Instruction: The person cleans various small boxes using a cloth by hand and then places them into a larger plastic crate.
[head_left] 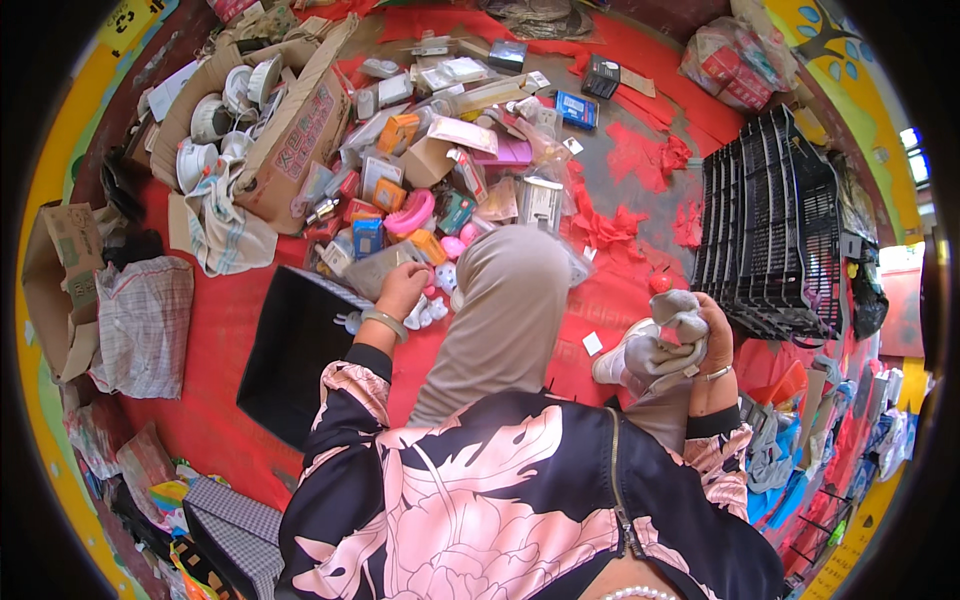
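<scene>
The floor (215, 425) before me wears a red covering, torn to grey in places; on it spreads a heap of small packaged goods (427, 160); around that stand a cardboard box (300, 150), an open black box (295, 365), a checked sack (148, 325) and a black slatted crate (748, 230); a white square (592, 343) lies apart.

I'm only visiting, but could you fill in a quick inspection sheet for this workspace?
Surface: red sheeting, torn in places
Job's things: grey cloth; heap of small packages
Clutter: cardboard box with white round fittings; black open box; black crates
Hands: left hand at the heap, grip unclear; right hand closed on the cloth
Cables: nothing seen
Surroundings: yellow painted surfaces along the edges
</scene>
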